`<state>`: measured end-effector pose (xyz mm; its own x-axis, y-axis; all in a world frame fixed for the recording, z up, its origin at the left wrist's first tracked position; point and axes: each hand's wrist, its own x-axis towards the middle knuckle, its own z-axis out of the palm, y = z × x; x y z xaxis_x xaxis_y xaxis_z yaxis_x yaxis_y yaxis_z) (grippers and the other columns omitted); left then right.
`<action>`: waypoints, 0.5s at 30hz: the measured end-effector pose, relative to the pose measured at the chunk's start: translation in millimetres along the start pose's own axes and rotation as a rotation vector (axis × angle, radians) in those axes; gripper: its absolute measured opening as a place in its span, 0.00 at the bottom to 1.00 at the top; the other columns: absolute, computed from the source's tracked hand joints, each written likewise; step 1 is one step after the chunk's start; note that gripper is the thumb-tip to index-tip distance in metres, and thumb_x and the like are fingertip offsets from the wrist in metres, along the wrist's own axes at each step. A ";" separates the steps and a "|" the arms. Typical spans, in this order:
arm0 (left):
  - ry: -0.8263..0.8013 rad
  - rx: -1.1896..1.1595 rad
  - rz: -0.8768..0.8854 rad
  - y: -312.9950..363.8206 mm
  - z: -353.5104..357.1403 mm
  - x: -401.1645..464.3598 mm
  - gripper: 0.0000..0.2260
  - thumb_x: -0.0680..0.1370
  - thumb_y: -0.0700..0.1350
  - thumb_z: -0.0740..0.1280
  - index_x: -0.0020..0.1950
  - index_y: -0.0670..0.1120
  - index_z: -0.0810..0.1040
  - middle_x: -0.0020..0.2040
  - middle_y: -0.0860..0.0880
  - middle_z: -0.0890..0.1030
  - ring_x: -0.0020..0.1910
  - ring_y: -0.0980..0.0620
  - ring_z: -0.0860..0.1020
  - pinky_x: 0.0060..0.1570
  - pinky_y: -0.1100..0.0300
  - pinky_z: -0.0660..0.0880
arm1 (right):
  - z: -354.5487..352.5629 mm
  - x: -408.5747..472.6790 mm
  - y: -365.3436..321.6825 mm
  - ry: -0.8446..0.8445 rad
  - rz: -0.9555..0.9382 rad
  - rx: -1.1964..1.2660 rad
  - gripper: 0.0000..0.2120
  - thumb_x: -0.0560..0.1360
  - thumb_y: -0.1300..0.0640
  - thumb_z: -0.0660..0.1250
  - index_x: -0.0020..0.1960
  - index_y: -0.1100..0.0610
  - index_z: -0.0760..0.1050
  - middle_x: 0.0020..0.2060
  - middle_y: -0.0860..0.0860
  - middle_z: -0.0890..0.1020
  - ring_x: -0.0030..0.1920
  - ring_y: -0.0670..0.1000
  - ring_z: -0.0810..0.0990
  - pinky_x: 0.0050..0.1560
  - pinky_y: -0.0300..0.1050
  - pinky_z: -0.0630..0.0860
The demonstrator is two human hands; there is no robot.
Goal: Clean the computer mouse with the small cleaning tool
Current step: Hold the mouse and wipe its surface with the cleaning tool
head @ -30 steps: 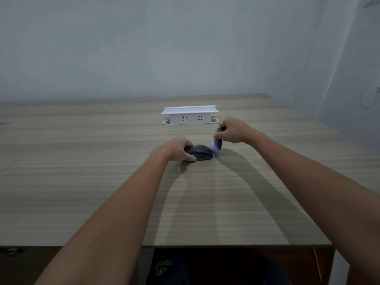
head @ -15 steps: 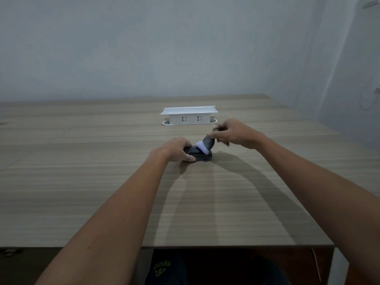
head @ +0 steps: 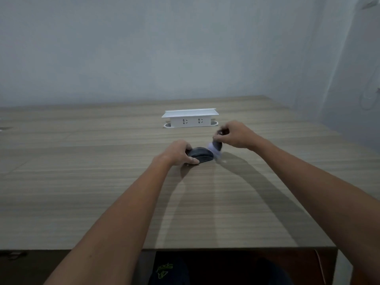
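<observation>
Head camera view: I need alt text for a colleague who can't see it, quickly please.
On a wood-grain table, the left hand steadies a dark, rounded computer mouse while the right hand holds a small dark cleaning tool with a pale brush tip at the mouse's right end. A white socket box stands behind them.

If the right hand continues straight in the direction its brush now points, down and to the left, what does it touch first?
Most likely the right end of the black mouse. The right hand aims the cleaning brush at it, its pale bristles just beside that end; the blur hides whether they touch. The left hand lies beyond.
</observation>
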<state>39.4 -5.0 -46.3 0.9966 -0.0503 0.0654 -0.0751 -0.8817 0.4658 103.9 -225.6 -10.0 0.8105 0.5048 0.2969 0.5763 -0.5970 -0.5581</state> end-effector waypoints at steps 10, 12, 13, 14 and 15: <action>0.028 -0.350 -0.005 -14.1 3.7 -8.8 0.16 0.67 0.46 0.80 0.53 0.43 0.86 0.47 0.45 0.87 0.48 0.46 0.85 0.57 0.46 0.79 | 7.1 21.6 -19.6 -0.002 0.140 0.114 0.12 0.74 0.58 0.72 0.39 0.68 0.80 0.30 0.54 0.76 0.29 0.49 0.71 0.31 0.43 0.71; 0.030 -0.387 -0.013 -16.2 4.6 -9.4 0.16 0.68 0.46 0.79 0.54 0.43 0.85 0.48 0.46 0.87 0.49 0.47 0.85 0.58 0.47 0.79 | 7.9 20.3 -31.3 -0.048 0.081 0.218 0.12 0.76 0.57 0.72 0.37 0.64 0.79 0.28 0.50 0.75 0.27 0.46 0.70 0.29 0.38 0.70; 0.028 -0.391 -0.017 -15.5 4.4 -10.4 0.17 0.68 0.46 0.79 0.54 0.44 0.85 0.48 0.46 0.87 0.50 0.47 0.85 0.58 0.49 0.78 | 9.4 20.0 -35.9 -0.083 0.066 0.230 0.13 0.76 0.57 0.71 0.34 0.61 0.78 0.27 0.49 0.74 0.26 0.45 0.70 0.28 0.37 0.70; 0.022 -0.397 -0.020 -14.5 4.3 -11.1 0.17 0.69 0.46 0.79 0.55 0.44 0.85 0.49 0.46 0.87 0.49 0.47 0.85 0.57 0.52 0.78 | 11.2 19.9 -39.2 -0.101 0.064 0.193 0.15 0.76 0.58 0.71 0.31 0.59 0.76 0.26 0.49 0.73 0.26 0.46 0.69 0.28 0.38 0.70; 0.014 -0.413 -0.020 -13.3 4.0 -11.6 0.16 0.69 0.44 0.79 0.56 0.43 0.85 0.50 0.44 0.87 0.48 0.48 0.84 0.55 0.54 0.78 | 12.5 22.4 -40.1 -0.091 0.072 0.127 0.17 0.75 0.59 0.71 0.29 0.58 0.74 0.25 0.49 0.72 0.26 0.47 0.69 0.29 0.39 0.69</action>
<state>29.0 5.4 -56.7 0.9977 -0.0264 0.0629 -0.0657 -0.6201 0.7817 97.7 -182.6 9.4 0.8332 0.5215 0.1839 0.4942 -0.5531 -0.6707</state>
